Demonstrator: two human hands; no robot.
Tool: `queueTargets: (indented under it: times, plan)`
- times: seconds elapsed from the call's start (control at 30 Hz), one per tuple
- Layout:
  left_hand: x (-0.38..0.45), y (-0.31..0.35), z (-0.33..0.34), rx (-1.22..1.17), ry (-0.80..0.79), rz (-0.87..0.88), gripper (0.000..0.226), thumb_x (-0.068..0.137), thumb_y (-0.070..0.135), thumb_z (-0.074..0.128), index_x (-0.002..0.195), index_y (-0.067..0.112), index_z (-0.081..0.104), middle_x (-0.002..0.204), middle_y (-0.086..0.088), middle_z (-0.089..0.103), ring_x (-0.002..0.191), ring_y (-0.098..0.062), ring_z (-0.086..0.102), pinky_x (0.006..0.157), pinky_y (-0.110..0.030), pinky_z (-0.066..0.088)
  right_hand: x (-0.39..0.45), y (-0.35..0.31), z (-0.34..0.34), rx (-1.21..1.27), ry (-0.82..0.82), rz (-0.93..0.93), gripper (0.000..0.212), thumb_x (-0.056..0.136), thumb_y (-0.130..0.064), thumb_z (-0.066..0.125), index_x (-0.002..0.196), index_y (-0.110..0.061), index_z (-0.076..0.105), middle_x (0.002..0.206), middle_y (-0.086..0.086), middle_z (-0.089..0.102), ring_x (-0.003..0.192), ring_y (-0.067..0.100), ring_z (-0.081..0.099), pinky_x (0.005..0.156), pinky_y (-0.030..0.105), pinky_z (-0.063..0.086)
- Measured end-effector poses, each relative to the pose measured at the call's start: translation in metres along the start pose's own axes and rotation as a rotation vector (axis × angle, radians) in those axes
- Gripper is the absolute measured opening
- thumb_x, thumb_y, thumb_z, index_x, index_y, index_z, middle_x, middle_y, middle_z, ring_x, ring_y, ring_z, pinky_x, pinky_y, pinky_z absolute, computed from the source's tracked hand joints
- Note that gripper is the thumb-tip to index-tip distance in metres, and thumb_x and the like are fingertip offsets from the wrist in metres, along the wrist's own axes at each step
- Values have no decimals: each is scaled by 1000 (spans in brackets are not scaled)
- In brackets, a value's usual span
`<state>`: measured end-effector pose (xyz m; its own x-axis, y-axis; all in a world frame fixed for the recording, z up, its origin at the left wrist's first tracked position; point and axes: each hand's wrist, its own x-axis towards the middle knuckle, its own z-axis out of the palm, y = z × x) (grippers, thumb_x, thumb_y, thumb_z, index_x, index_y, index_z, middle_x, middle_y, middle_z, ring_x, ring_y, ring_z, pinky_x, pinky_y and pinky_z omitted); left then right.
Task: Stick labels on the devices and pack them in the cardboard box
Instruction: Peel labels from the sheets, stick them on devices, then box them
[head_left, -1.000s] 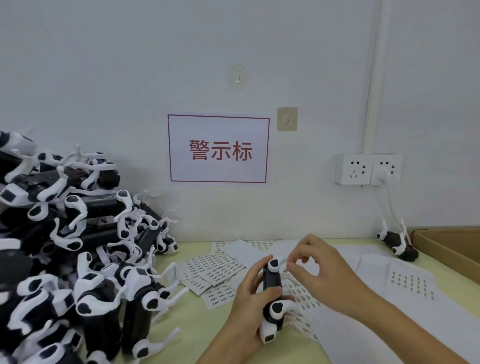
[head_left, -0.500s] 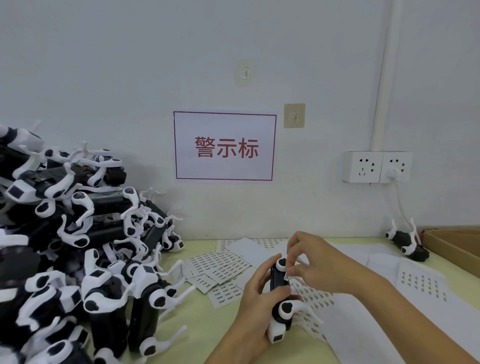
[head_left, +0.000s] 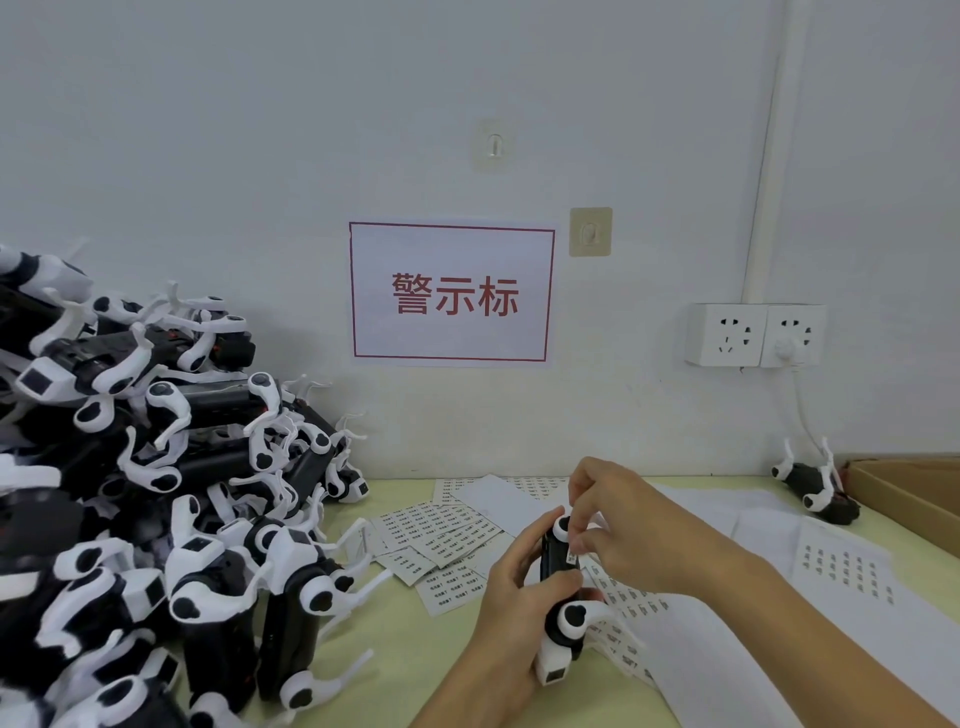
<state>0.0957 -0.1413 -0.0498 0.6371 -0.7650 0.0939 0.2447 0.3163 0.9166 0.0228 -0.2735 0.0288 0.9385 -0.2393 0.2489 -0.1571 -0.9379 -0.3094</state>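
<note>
Head view: the device (head_left: 558, 561) stands upright over the tabletop (head_left: 405, 649), my left hand (head_left: 511, 582) gripping its stiff, light body; my right hand (head_left: 618, 530) pinches what seems a label (head_left: 571, 556) onto it. Thin white arms look fragile.

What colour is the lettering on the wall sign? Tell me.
Red, inside a red border, on the white wall sign; the head view shows it.

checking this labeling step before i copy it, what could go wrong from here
The right hand presses a small label onto the device that the left hand grips in mid-air, so the label may go on crooked or creased. The tall pile of devices beside the left arm looks loose; a nudge might send some sliding onto the label sheets.
</note>
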Motion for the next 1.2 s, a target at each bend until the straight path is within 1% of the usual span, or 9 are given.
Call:
queueTargets:
  times: [0.2,0.33,0.4,0.5,0.63,0.73,0.83,0.97,1.2]
  plan:
    - [-1,0,0,-12,-8,10,55,84,-14,62,109,33,77,101,-7,76,90,-30,74,72,-37,60,-3,-4,1,-7,16,1,22,91,-24,69,72,-34,63,102,-21,43,97,4,52,90,31,50]
    - [1,1,0,-20,-2,14,52,87,-13,60,111,31,76,106,-9,76,98,-44,70,76,-40,60,-4,-5,1,-30,16,-7,18,92,-24,68,75,-32,66,102,-19,43,97,5,52,88,30,49]
    - [1,0,0,-19,1,12,53,88,-13,58,112,30,75,105,-9,76,99,-42,70,76,-40,60,-4,-6,0,-36,19,-4,20,92,-24,67,74,-33,65,101,-18,43,96,6,52,85,30,49]
    - [1,0,-1,-17,-2,5,54,87,-14,58,113,29,75,105,-7,76,96,-36,73,73,-37,60,-4,-7,1,-45,24,-5,23,92,-23,67,72,-34,63,100,-18,43,94,6,52,83,30,49]
    - [1,0,-2,-11,-12,-4,54,88,-13,58,110,33,76,104,-5,76,93,-31,74,73,-37,60,-6,-7,1,-64,33,-23,21,94,-23,65,75,-31,64,100,-16,43,94,6,51,82,29,48]
    - [1,-1,-2,-10,-14,-6,54,88,-12,59,111,34,75,104,-5,76,93,-31,74,76,-38,60,-8,-7,2,-86,47,-38,16,95,-23,63,82,-27,70,100,-15,42,93,6,50,81,29,48]
    - [2,-2,-2,-17,-18,-5,54,87,-12,58,111,34,75,103,-5,76,90,-32,74,73,-37,60,-9,-6,4,-103,59,-47,14,97,-24,61,87,-25,72,100,-15,41,92,7,49,80,28,48]
    - [3,-3,-2,-41,-2,-11,54,86,-13,59,117,30,73,107,-4,75,91,-34,74,73,-38,60,-11,-4,6,-102,69,-51,15,98,-25,59,89,-27,72,98,-17,40,91,6,49,78,27,47]
    - [4,-4,-3,-46,11,-12,54,87,-12,60,121,28,71,110,-4,75,95,-36,73,81,-44,60,-11,-1,5,-63,70,-40,16,97,-22,59,90,-28,72,101,-16,42,93,5,50,81,28,48]
